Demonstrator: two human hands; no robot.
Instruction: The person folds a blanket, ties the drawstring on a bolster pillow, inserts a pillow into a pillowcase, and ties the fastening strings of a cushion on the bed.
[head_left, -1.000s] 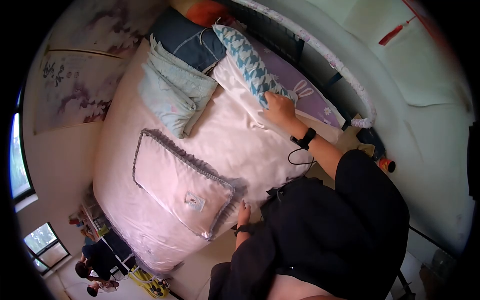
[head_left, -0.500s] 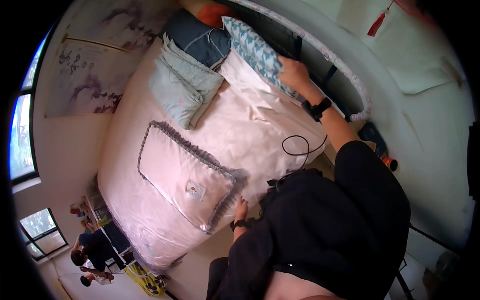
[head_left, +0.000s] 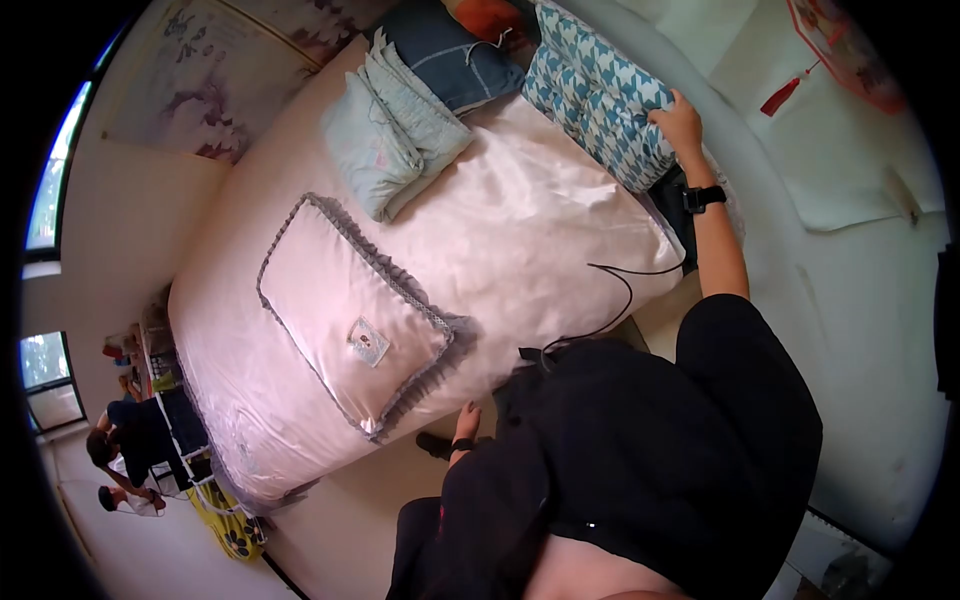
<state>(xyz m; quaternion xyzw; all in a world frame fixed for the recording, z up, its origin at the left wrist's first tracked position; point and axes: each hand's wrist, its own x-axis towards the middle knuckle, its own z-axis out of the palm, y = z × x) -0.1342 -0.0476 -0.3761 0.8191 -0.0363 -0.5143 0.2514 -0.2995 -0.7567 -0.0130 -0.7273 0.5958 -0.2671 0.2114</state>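
My right hand (head_left: 680,128) grips the right edge of a blue-and-white houndstooth cushion (head_left: 597,88). That cushion leans upright against the rail at the bed's edge, its tufted face turned to me. My left hand (head_left: 467,420) hangs beside the mattress, loosely open and holding nothing, near a pink pillow (head_left: 345,310) with a grey ruffled border. On the bed (head_left: 520,220), covered with a pale pink satin sheet, lie a folded light-green quilt (head_left: 400,130) and a dark blue pillow (head_left: 445,55).
A black cable (head_left: 628,300) loops from the bed's edge towards my clothing. Two people (head_left: 130,450) are at the far left, by a yellow flowered item (head_left: 228,525). A red tassel (head_left: 785,92) hangs on the right wall, and a painted scroll (head_left: 215,85) on the opposite wall.
The houndstooth cushion has been pulled outwards towards the rail and tilted, so its broad face shows. My right hand moved with it. The whole view has shifted; my left hand still hangs low.
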